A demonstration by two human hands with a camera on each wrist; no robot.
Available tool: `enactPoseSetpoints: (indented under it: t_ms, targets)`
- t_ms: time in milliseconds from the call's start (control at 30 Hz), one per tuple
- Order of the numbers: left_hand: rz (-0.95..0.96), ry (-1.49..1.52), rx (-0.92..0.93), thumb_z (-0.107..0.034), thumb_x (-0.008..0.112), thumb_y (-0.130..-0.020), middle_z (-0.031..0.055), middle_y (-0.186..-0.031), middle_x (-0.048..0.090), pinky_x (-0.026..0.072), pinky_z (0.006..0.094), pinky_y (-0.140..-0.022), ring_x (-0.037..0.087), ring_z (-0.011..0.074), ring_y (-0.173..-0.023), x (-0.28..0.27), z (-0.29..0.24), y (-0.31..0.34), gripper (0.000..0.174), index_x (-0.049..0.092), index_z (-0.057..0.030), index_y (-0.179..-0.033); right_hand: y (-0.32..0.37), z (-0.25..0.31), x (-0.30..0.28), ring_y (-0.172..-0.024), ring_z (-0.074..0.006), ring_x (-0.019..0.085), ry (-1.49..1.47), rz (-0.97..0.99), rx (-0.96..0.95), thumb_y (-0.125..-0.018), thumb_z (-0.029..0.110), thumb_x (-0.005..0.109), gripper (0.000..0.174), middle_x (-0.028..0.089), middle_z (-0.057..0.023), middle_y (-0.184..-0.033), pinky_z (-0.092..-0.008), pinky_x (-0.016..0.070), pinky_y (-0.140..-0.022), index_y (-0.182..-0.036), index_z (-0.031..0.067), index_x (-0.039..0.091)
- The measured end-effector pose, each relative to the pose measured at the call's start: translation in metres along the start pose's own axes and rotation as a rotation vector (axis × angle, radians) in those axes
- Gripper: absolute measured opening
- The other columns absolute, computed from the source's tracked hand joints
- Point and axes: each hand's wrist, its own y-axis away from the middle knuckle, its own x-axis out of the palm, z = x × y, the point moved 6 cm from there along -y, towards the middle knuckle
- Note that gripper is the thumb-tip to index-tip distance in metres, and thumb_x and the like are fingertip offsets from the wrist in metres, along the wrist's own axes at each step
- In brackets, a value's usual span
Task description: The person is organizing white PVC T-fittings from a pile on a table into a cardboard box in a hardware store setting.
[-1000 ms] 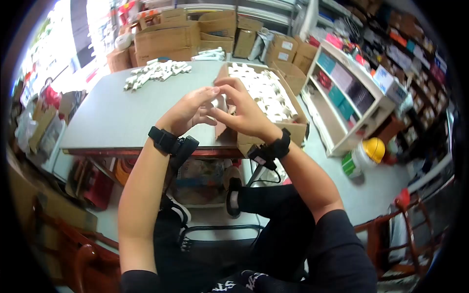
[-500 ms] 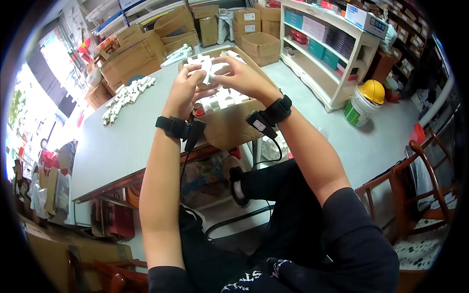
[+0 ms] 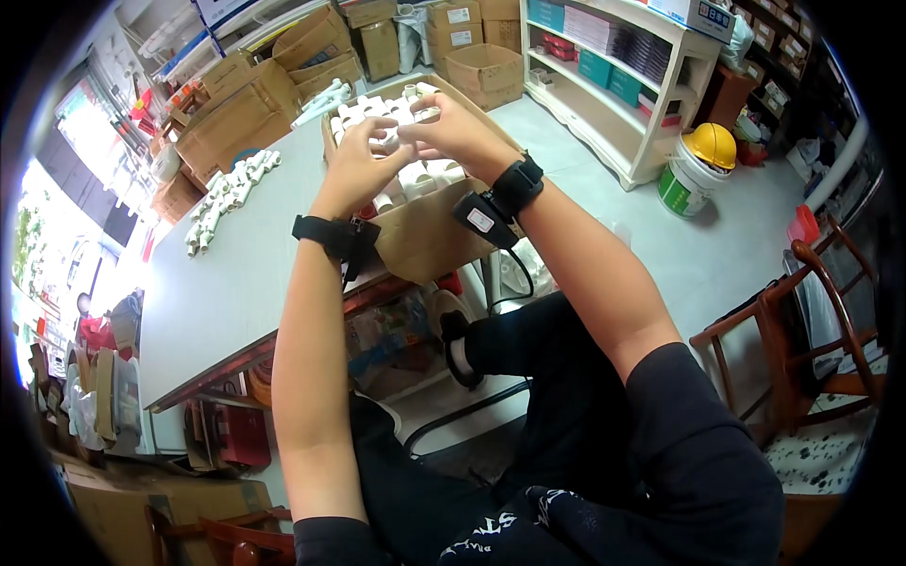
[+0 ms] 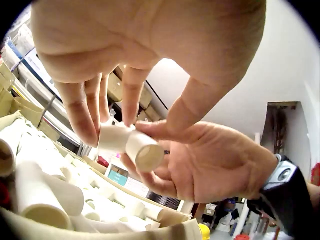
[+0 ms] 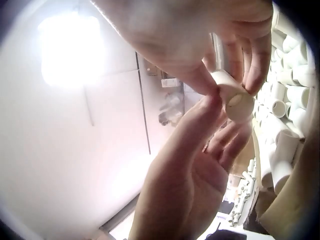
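Over the open cardboard box, both hands hold one white plastic pipe tee (image 4: pixel 145 151) between them. The left hand (image 3: pixel 360 168) has its fingertips on one side of the tee and its thumb on the other. From the opposite side, the right hand (image 3: pixel 464 140) pinches the tee with thumb and fingers, as the right wrist view shows. One round open end of the tee (image 5: pixel 240 106) faces that camera. In the head view the fingers largely hide it. Below the hands, the cardboard box (image 3: pixel 429 231) is filled with similar white fittings (image 3: pixel 417 179).
The box sits at the right end of a grey table (image 3: pixel 236 283). A pile of smaller white fittings (image 3: pixel 226 200) lies farther left on it. To the right stand a white shelf (image 3: pixel 604 141), a bucket (image 3: pixel 687 184) with a yellow helmet (image 3: pixel 710 146), and a wooden chair (image 3: pixel 812 349).
The head view has swung round, with the box now nearer and beneath the hands. The tee, seen plainly between the fingers half a second ago, is now mostly covered by them.
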Motion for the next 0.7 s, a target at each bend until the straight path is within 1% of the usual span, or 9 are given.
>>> enactPoseSetpoints:
  t_ms: [67,133,167,267,300,367,467,567,700]
  targets:
    - [0.029,0.030,-0.027,-0.025,0.064,-0.077,0.0197,-0.100,0.059,0.0499,0.0357,-0.078,0.060,0.0273,-0.097,-0.002,0.006,0.000,0.042,0.058,0.0014,-0.109,-0.006,-0.013,-0.006,-0.089,-0.0175,0.061,0.035,-0.048,0.059,-0.076,0.016,0.069,0.057,0.054,-0.0146,-0.103,-0.0249,0.0532,-0.074,-0.122,-0.0045,0.043]
    - [-0.055,-0.175,0.067,-0.026,0.061,-0.078,0.0222,-0.101,0.059,0.0480,0.0385,-0.083,0.060,0.0316,-0.098,-0.011,0.023,-0.003,0.039,0.060,0.0003,-0.107,-0.017,-0.030,-0.014,-0.087,-0.0163,0.060,0.164,-0.091,0.120,-0.074,0.016,0.069,0.056,0.054,-0.0128,-0.102,-0.0240,0.0524,-0.071,-0.121,-0.0029,0.044]
    - [-0.097,-0.278,0.114,-0.026,0.059,-0.079,0.0234,-0.102,0.059,0.0471,0.0399,-0.085,0.059,0.0337,-0.098,-0.016,0.026,-0.002,0.038,0.062,-0.0003,-0.106,-0.025,-0.038,-0.018,-0.079,-0.0149,0.060,0.279,-0.135,0.107,-0.073,0.016,0.068,0.053,0.056,-0.0110,-0.097,-0.0233,0.0513,-0.064,-0.119,-0.0011,0.048]
    - [-0.100,-0.422,0.079,-0.028,0.058,-0.079,0.0260,-0.103,0.059,0.0442,0.0412,-0.089,0.057,0.0377,-0.099,-0.022,0.041,0.004,0.037,0.063,-0.0013,-0.104,-0.033,-0.051,-0.023,-0.071,-0.0148,0.061,0.514,-0.167,0.132,-0.072,0.017,0.069,0.050,0.058,-0.0104,-0.091,-0.0240,0.0515,-0.060,-0.115,-0.0008,0.051]
    - [-0.070,-0.424,0.048,-0.028,0.058,-0.080,0.0251,-0.101,0.059,0.0449,0.0396,-0.087,0.058,0.0345,-0.098,-0.021,0.046,0.005,0.037,0.063,-0.0010,-0.105,-0.036,-0.054,-0.023,-0.064,-0.0151,0.060,0.495,-0.141,0.165,-0.072,0.018,0.069,0.043,0.061,-0.0096,-0.084,-0.0246,0.0516,-0.058,-0.108,-0.0015,0.057]
    - [-0.010,-0.428,-0.016,-0.027,0.058,-0.082,0.0234,-0.096,0.060,0.0463,0.0365,-0.082,0.060,0.0281,-0.095,-0.018,0.061,0.007,0.037,0.061,-0.0003,-0.107,-0.042,-0.056,-0.021,-0.064,-0.0147,0.061,0.577,-0.116,0.158,-0.071,0.020,0.069,0.039,0.062,-0.0096,-0.082,-0.0249,0.0515,-0.059,-0.103,-0.0007,0.060]
    - [0.068,-0.412,-0.084,-0.030,0.058,-0.081,0.0249,-0.096,0.059,0.0436,0.0389,-0.086,0.057,0.0339,-0.096,-0.015,0.076,0.006,0.038,0.062,-0.0009,-0.106,-0.041,-0.052,-0.017,-0.065,-0.0155,0.063,0.724,-0.128,0.125,-0.072,0.021,0.068,0.035,0.065,-0.0105,-0.079,-0.0259,0.0515,-0.062,-0.099,0.0006,0.063]
    - [0.041,-0.490,-0.006,-0.032,0.058,-0.082,0.0248,-0.095,0.059,0.0429,0.0400,-0.086,0.056,0.0363,-0.096,-0.015,0.072,0.008,0.039,0.063,-0.0006,-0.104,-0.040,-0.052,-0.013,-0.070,-0.0182,0.065,0.852,-0.154,0.068,-0.072,0.023,0.067,0.033,0.067,-0.0115,-0.079,-0.0274,0.0512,-0.067,-0.098,0.0019,0.064]
    - [0.064,-0.497,0.024,-0.034,0.058,-0.082,0.0236,-0.096,0.059,0.0429,0.0395,-0.085,0.056,0.0353,-0.095,-0.016,0.070,0.009,0.040,0.063,-0.0005,-0.104,-0.041,-0.051,-0.009,-0.078,-0.0223,0.066,0.934,-0.205,-0.102,-0.072,0.022,0.067,0.032,0.069,-0.0123,-0.082,-0.0292,0.0509,-0.073,-0.097,0.0028,0.065]
